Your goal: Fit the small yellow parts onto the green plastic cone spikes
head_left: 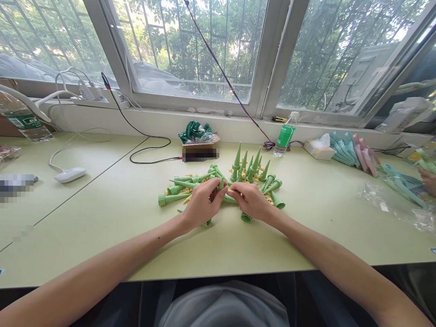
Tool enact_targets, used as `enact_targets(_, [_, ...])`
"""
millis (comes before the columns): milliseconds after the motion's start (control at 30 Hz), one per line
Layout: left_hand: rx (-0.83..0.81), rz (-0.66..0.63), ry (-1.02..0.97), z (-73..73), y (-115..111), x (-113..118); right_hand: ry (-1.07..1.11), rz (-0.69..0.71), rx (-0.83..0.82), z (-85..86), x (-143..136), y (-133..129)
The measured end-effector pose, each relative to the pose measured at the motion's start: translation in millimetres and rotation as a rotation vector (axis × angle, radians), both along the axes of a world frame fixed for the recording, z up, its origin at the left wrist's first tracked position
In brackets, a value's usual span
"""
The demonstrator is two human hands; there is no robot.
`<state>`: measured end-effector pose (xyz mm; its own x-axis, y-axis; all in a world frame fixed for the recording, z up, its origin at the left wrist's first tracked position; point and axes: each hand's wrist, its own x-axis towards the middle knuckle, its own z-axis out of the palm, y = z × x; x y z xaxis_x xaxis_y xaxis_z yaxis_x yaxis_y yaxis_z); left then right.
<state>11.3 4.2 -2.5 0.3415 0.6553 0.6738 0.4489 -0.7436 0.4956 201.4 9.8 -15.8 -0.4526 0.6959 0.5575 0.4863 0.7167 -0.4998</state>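
The fingers of the left hand [203, 202] are bent in close around a green cone [221, 184], point up, in the middle of the desk [306, 190]. The fingers of the right hand [252, 200] are pinched nearly closed right beside it; I cannot tell if they have hold of a small part. The fingertips hide most of that spot, so a small part could go in crooked or slip out without being seen. If the left fingers are too loose, the cone could twist or tip, as it looks smooth and thin at the top. Taking the hands as the clock's middle, standing cones [237, 161] crowd at one o'clock. A knuckle could knock one, and it could push the next ones over. Lying cones [173, 199] and yellow bits [187, 199] are mixed up at nine o'clock, so a dropped bit could get lost there. Near the right wrist, at five o'clock, a loose cone [246, 218] could roll toward the front edge if the arm bumps it, because it is round.
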Motion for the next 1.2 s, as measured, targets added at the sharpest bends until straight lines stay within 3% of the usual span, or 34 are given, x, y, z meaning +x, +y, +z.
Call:
enact_targets(333, [-0.012, 0.01, -0.002, -0.3, -0.3, -0.2, -0.04, -0.01, 0.027, 0.7, -0.2, 0.2])
enact_targets(700, [-0.165, 0.039, -0.058, 1.3, 2.0, 0.6, 0.076, -0.03, 0.03, -3.7, -2.3, 3.1])
enact_targets(1200, [-0.028, 0.046, 0.032, 0.0, -1.3, -0.8, -0.027, 0.023, 0.043, -0.6, 1.0, -0.2])
